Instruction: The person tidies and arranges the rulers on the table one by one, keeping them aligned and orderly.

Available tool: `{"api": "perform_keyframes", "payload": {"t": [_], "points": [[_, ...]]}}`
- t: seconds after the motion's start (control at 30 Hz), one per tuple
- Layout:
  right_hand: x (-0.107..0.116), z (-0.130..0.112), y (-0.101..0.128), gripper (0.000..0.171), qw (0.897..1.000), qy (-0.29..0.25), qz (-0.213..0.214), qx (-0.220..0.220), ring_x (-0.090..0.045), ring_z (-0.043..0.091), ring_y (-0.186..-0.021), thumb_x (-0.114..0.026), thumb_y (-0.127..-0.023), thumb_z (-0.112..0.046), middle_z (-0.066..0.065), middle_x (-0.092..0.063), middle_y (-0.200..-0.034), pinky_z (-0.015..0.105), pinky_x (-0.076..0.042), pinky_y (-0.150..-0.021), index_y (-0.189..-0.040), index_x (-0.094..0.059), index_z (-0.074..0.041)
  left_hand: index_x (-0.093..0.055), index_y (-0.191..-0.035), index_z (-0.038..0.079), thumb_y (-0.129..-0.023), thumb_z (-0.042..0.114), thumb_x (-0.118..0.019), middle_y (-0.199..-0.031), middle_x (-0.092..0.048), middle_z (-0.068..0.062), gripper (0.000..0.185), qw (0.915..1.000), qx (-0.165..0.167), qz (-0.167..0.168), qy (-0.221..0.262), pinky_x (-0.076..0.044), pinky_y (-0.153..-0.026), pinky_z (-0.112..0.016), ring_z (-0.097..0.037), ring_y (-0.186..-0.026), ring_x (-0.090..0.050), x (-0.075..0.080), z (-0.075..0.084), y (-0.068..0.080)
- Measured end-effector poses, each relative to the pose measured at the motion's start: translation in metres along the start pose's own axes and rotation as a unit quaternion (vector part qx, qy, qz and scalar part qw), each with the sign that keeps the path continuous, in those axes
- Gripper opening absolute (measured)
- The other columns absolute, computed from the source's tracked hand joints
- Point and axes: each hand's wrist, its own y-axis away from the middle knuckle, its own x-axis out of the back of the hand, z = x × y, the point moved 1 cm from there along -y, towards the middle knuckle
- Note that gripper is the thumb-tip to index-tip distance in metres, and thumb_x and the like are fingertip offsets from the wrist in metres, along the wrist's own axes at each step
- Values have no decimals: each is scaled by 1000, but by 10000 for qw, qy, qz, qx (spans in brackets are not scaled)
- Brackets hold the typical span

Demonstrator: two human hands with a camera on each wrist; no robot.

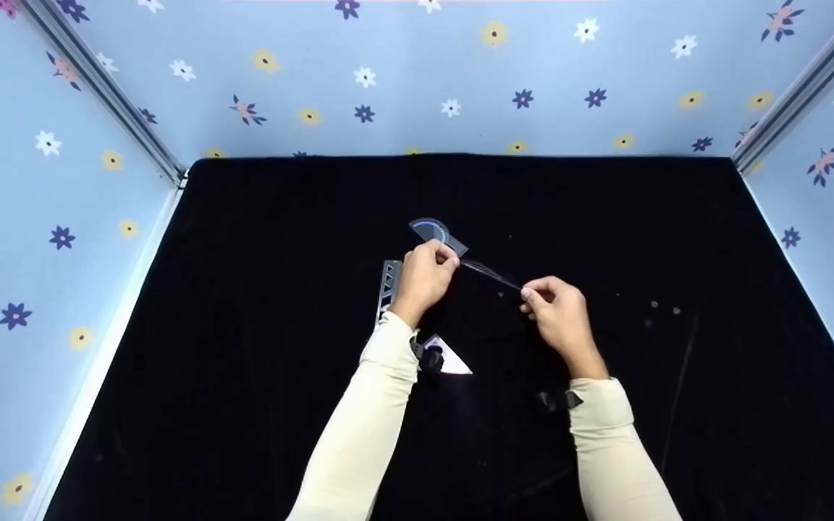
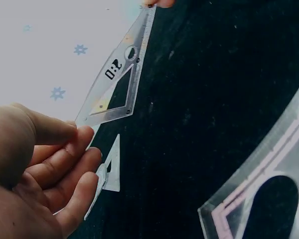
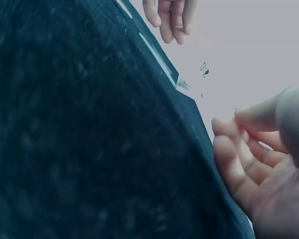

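Note:
A clear plastic set square (image 2: 122,69) with a scale along one edge, a round hole and a triangular cutout stretches between both hands. My left hand (image 1: 428,275) pinches one end between thumb and fingertips. At the other end, my right hand (image 1: 558,311) pinches its tip. It appears nearly edge-on in the head view. Just beyond the left hand lies a protractor (image 1: 431,229) with a blue arc. A ruler (image 1: 389,278) with triangular cutouts lies left of that hand, partly covered by it. Below the left wrist sits another set square (image 1: 455,363), partly hidden by the wrist camera.
A black cloth (image 1: 301,217) covers the table. Blue flowered walls (image 1: 417,79) stand at the back and both sides, with metal posts (image 1: 106,90) at the corners. Small pale specks (image 1: 676,310) dot the cloth at the right.

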Motion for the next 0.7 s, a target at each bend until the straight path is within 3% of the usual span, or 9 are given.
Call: {"api": "perform_keyframes", "payload": {"t": [0.13, 0.27, 0.7], "points": [[3, -7, 1, 12, 9954, -944, 66, -124, -68, 14, -65, -70, -90, 2, 27, -68, -82, 27, -58, -61, -97, -69, 12, -69, -81, 22, -86, 14, -74, -83, -69, 3, 11, 9989, -133, 86, 437, -49, -78, -32, -15, -81, -62, 4, -1, 7], [6, -11, 2, 15, 9895, -1433, 16, -174, -69, 15, -67, -70, -89, 5, 33, -66, -86, 28, -58, -62, -99, -68, 16, -70, -84, 18, -87, 14, -75, -86, -69, 2, 7, 9977, -237, 103, 620, -48, -80, -32, -15, -84, -62, 8, 0, 16], [14, -21, 12, 14, 9894, -1417, -148, -282, -69, 18, -70, -67, -89, 11, 37, -65, -90, 31, -59, -67, -101, -68, 18, -70, -87, 8, -85, 5, -75, -81, -68, 1, 6, 9881, -495, 105, 1455, -50, -75, -27, -11, -77, -61, 7, -1, 34]]}}
